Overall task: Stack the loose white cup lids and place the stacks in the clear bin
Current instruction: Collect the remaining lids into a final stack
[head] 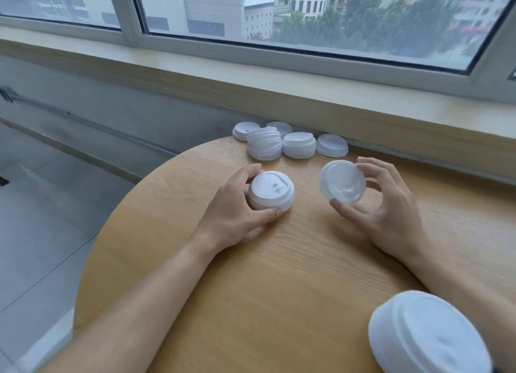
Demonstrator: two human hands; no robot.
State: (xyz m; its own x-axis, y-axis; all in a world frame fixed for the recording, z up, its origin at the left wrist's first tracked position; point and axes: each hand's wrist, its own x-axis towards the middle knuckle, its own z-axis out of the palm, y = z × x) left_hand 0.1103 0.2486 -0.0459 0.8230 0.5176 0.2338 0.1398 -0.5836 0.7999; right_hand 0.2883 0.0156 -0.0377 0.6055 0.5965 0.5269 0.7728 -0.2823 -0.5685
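Your left hand (237, 208) is gripping a short stack of lids (271, 194) standing on the round table (251, 289); your right hand (385, 205) is pinching a single lid (342, 182), tilted, just above the wood; more lids (290, 141) are lying by the far edge.

Round wooden table (279, 275), pale sill (251, 93) under wide windows (307, 15), grey tiled floor (42, 219), soft daylight

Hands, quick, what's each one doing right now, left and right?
Left hand: grip closed around a short stack of lids standing on the table.
Right hand: fingertip grip on a single lid, tilted, off the table.
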